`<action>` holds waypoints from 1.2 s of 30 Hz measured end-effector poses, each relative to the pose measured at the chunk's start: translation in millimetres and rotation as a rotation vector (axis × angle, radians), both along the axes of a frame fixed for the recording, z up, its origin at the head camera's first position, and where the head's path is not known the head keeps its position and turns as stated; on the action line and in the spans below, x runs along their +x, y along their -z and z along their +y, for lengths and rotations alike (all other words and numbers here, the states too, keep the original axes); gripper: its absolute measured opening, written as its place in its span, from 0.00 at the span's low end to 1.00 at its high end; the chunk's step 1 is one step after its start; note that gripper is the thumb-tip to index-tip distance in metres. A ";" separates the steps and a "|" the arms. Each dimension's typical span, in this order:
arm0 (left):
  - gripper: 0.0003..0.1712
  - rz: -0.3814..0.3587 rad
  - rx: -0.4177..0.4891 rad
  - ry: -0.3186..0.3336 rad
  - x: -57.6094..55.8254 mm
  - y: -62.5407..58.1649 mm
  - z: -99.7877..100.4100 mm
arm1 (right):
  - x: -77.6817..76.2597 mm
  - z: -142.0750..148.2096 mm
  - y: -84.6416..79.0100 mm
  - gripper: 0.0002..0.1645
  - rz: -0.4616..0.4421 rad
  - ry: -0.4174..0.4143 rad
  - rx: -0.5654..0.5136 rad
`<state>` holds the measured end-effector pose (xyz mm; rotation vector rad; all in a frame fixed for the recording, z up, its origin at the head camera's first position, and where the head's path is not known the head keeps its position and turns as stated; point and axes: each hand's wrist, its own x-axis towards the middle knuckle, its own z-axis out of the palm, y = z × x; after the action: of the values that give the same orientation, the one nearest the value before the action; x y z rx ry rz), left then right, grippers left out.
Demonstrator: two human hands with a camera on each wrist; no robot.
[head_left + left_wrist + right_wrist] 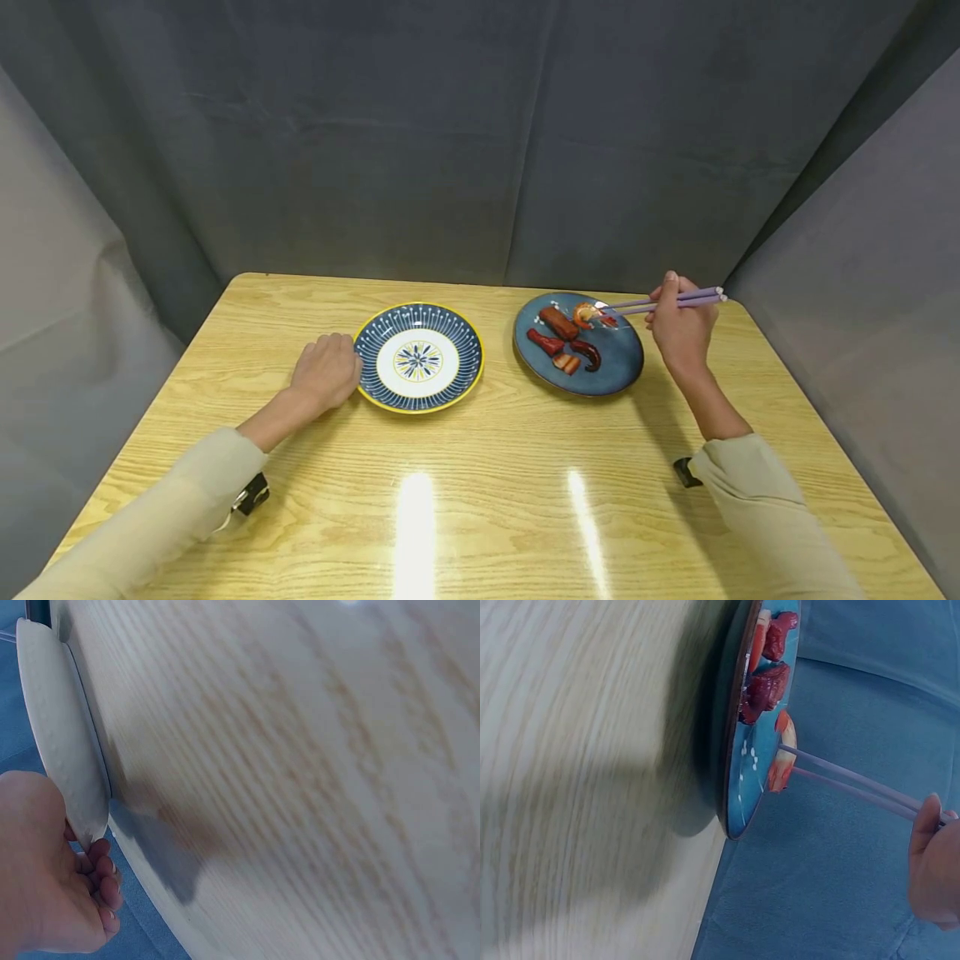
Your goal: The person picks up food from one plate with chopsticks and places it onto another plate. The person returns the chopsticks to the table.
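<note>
My left hand (327,369) grips the left edge of a blue-and-white patterned plate (420,382) with a yellow rim. In the left wrist view, its thumb and curled fingers pinch the edge of that plate (64,727). On the right, my right hand (682,335) holds a pair of purple chopsticks (701,293) over a dark blue plate (615,367). Their tips meet at an orange-and-white shrimp (582,314) near the back of this plate. In the right wrist view the shrimp (784,750) sits between the chopstick tips, overlapping the plate's far edge.
Also on the blue plate lie a brown piece of food (558,322), a red piece (545,342), a dark curved piece (587,355) and a striped slice of meat (566,363). Both plates stand on a wooden table (495,467), with a grey curtain (375,167) behind its back edge.
</note>
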<state>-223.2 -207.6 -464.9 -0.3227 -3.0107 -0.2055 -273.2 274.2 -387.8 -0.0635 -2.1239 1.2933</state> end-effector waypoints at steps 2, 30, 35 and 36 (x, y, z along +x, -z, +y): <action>0.12 -0.001 -0.005 -0.001 0.4 -0.9 0.1 | -0.6 0.2 1.3 0.32 -0.003 0.002 0.004; 0.12 -0.005 -0.014 0.006 1.8 -0.5 -0.6 | -4.3 5.9 14.8 0.31 -0.027 0.025 0.033; 0.12 0.013 -0.011 0.012 1.9 -0.8 -0.2 | -5.1 6.4 15.2 0.31 -0.040 0.034 0.049; 0.12 0.014 -0.010 0.013 1.9 -1.0 -0.1 | -5.1 6.5 15.3 0.31 -0.041 0.036 0.054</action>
<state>-221.3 -207.8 -463.9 -0.3432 -2.9974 -0.1883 -278.4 280.7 -403.1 -0.1062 -2.1815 1.2232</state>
